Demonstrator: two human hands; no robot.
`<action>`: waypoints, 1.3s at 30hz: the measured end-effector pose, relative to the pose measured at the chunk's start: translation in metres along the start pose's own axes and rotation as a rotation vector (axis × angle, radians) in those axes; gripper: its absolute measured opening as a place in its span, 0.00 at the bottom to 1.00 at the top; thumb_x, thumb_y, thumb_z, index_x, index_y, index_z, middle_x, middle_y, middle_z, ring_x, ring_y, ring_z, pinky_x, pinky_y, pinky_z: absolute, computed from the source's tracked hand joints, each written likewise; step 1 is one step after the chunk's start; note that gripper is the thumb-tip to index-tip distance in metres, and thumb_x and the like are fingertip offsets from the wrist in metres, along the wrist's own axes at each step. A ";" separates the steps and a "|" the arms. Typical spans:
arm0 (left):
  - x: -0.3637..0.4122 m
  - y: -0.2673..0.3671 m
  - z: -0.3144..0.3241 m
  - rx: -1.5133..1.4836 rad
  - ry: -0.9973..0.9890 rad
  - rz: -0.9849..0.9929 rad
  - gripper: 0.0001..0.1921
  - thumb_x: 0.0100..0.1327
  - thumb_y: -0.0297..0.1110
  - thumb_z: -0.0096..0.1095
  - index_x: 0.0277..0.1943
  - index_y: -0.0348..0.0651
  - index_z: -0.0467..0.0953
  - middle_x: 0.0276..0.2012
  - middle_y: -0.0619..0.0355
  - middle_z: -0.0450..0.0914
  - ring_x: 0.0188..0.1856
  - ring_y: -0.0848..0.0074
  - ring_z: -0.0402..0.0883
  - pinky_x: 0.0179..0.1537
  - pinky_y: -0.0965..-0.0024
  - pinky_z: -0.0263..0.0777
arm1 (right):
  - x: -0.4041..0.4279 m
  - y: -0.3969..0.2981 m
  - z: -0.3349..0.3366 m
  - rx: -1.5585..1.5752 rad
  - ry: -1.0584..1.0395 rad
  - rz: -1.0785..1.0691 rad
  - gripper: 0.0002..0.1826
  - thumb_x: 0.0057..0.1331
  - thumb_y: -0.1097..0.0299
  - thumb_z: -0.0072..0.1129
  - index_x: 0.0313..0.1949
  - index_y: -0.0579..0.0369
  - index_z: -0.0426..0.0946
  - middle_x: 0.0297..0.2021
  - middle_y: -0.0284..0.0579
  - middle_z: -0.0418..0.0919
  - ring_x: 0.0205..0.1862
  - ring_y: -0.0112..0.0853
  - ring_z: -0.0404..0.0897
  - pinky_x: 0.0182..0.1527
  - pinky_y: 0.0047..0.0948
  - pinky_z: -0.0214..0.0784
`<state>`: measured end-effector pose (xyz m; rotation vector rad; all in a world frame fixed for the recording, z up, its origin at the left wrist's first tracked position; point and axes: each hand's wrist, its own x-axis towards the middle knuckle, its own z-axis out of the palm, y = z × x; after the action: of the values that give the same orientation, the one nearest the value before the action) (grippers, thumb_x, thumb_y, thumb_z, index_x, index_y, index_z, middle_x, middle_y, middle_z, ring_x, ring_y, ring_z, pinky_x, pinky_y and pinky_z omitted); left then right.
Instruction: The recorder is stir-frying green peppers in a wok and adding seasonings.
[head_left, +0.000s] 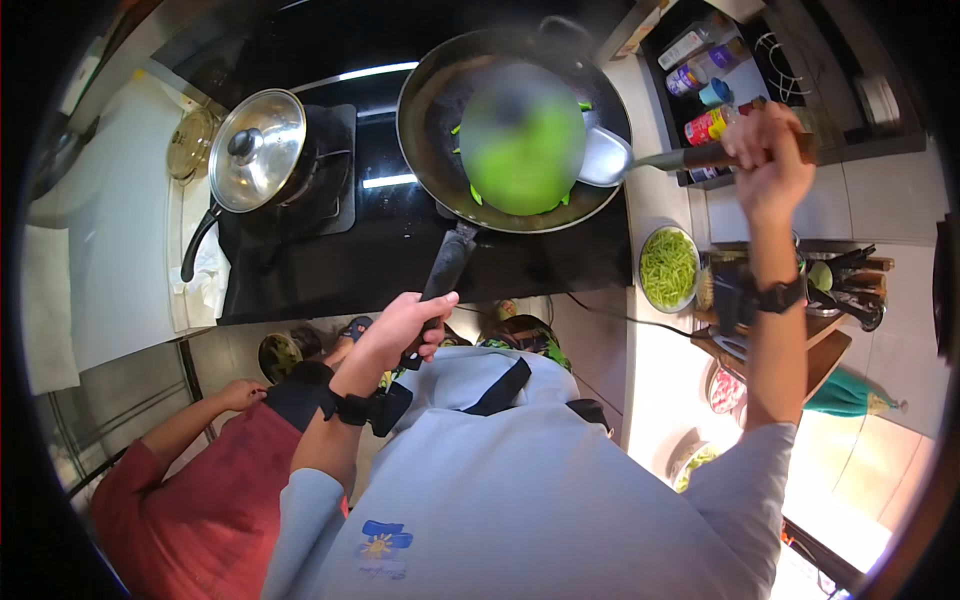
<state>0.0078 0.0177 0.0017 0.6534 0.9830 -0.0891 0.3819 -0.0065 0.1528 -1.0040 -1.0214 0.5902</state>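
My left hand (409, 326) is wrapped around the black handle (448, 262) of a large dark wok (424, 139) on the glass-topped stove. In my right hand (772, 165) is the brown grip of a metal spatula (606, 157), held out to the right of the wok. The spatula's blade lies inside the wok, near its right wall. Cut green vegetable pieces (476, 195) show around the wok's middle. A blurred green patch covers most of the contents, so their detail is hidden.
Left of the wok stands a lidded saucepan (262, 146), its handle pointing towards me. A bowl of shredded green vegetable (679, 270) sits on the right counter, below a rack of bottles (686, 79). Knives and utensils (862, 285) stand farther right. Someone in a red shirt (217, 487) is at my left.
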 end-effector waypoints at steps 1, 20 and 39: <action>0.000 0.001 0.001 -0.004 -0.003 -0.007 0.17 0.64 0.45 0.57 0.25 0.45 0.64 0.13 0.66 0.61 0.12 0.82 0.60 0.17 0.76 0.59 | 0.005 -0.010 -0.004 0.005 -0.087 0.055 0.16 0.67 0.68 0.49 0.20 0.54 0.64 0.13 0.32 0.56 0.14 0.22 0.57 0.24 0.26 0.56; 0.005 0.003 -0.005 0.029 -0.056 -0.006 0.17 0.64 0.46 0.57 0.26 0.45 0.65 0.14 0.66 0.62 0.13 0.82 0.60 0.17 0.76 0.59 | 0.036 -0.054 0.019 -1.018 -0.212 0.337 0.22 0.64 0.50 0.52 0.28 0.60 0.76 0.17 0.39 0.75 0.14 0.21 0.70 0.19 0.19 0.63; -0.002 0.008 -0.003 0.032 0.004 -0.011 0.17 0.64 0.46 0.57 0.26 0.44 0.66 0.14 0.66 0.62 0.13 0.82 0.60 0.17 0.77 0.59 | -0.094 0.090 0.015 -0.071 0.202 0.596 0.16 0.69 0.61 0.50 0.46 0.61 0.77 0.31 0.47 0.79 0.28 0.27 0.81 0.35 0.25 0.78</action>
<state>0.0070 0.0250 0.0059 0.6775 0.9905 -0.1137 0.3315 -0.0352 0.0357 -1.4128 -0.5578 0.9188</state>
